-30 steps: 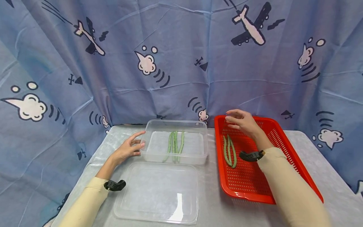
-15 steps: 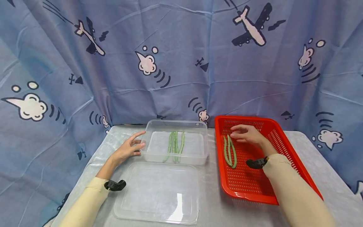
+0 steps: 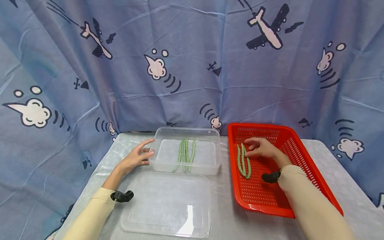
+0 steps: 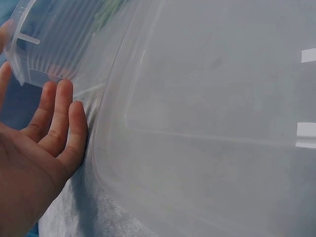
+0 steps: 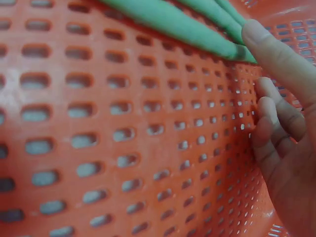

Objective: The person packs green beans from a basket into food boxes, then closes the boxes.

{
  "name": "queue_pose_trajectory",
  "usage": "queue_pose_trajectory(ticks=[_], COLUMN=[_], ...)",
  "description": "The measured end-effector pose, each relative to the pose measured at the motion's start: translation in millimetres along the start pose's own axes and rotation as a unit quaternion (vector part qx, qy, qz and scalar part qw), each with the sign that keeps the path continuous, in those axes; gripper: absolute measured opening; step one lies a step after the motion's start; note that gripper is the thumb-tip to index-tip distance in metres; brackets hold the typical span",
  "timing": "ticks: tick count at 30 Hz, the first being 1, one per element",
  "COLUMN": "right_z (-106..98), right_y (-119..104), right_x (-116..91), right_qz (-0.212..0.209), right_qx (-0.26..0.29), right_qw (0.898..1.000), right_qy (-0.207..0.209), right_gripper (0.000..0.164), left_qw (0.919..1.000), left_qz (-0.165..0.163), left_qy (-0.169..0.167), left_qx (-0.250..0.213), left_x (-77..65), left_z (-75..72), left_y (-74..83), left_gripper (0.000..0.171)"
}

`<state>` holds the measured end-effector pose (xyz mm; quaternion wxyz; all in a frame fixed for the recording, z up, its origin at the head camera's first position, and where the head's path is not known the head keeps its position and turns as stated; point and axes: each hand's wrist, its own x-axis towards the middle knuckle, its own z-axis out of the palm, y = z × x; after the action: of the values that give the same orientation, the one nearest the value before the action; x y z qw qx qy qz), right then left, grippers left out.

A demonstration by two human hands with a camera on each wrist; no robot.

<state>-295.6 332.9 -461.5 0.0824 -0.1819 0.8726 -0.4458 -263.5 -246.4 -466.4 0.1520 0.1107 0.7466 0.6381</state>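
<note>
right hand (image 3: 261, 148): parted at green beans (image 3: 243, 162), gripping nothing (contact unclear) | left hand (image 3: 135, 157): relaxed against clear box (image 3: 207, 153) | advise: pinch lightly, lift clear

Grey table (image 3: 223, 203), clear container (image 3: 207, 169), flat lid (image 3: 166, 203), red basket (image 3: 264, 196)

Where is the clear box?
In the head view, the box is left of the basket, just beyond the lid, with the left hand at its left end.
</note>
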Motion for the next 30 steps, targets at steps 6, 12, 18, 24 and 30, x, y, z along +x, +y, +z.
queue_pose_trajectory(ticks=[6, 12, 18, 24, 30], right_z=[1.6, 2.8, 3.1, 3.2, 3.4], right_y=[2.9, -2.5, -7.3, -4.1, -2.9], right_x=[2.4, 4.4, 4.7, 6.0, 5.9], right_qz=[-0.021, -0.033, 0.001, 0.013, 0.022], right_qx=[-0.043, -0.053, -0.066, -0.078, -0.079], right_qw=[0.999, 0.998, 0.997, 0.997, 0.997], right_qy=[-0.012, -0.024, -0.031, -0.020, -0.014], right_gripper=[0.058, 0.055, 0.057, 0.058, 0.057], left_qw=[1.0000, 1.0000, 1.0000, 1.0000, 1.0000], left_qz=[-0.005, -0.002, 0.000, -0.001, -0.002], left_qy=[0.001, 0.001, 0.000, -0.003, -0.001], left_qx=[0.001, 0.004, 0.000, 0.001, 0.003], left_x=[0.1, 0.1, 0.6, 1.4, 1.7], left_z=[-0.5, -0.4, 0.1, -0.5, -0.8], left_y=[-0.6, -0.8, 0.3, -0.1, -1.0], left_gripper=[0.067, 0.067, 0.068, 0.067, 0.066])
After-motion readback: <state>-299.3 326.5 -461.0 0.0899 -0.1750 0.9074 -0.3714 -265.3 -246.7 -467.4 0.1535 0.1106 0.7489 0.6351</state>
